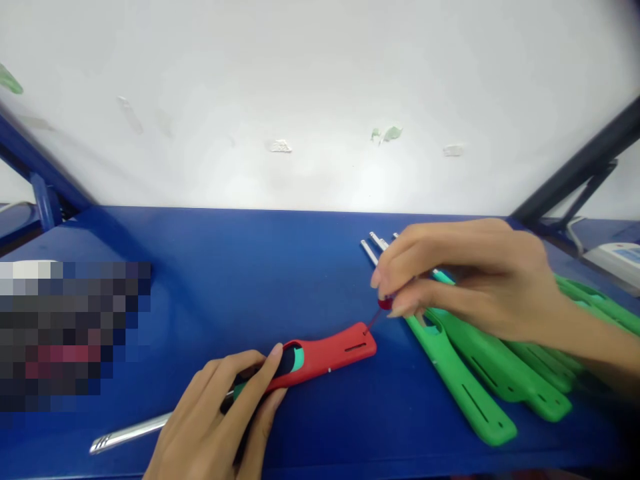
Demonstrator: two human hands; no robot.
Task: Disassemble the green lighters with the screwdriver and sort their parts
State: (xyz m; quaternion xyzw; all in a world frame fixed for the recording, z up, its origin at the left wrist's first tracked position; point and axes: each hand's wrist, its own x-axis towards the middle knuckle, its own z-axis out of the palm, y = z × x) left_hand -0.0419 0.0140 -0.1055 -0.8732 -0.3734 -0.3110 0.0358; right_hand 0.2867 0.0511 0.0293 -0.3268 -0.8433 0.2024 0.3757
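A red gas lighter (320,360) with a long metal nozzle (131,433) lies slantwise low over the blue table. My left hand (215,420) is closed around its nozzle end, fingers by the dark and teal trigger opening. In a pinch of thumb and fingers, my right hand (465,280) holds what looks like a small screwdriver (384,305) with a red grip. Its thin shaft slants down to the small hole at the tail of the red lighter. My fingers hide most of the grip. Several green gas lighters (465,380) lie beneath and beside my right hand.
The blue table (240,267) reaches back to a white wall (310,80) with torn tape scraps. Blue metal frame bars (575,160) stand at both sides. A blurred-out patch (65,333) covers something at the left. A white device (617,260) sits at the far right.
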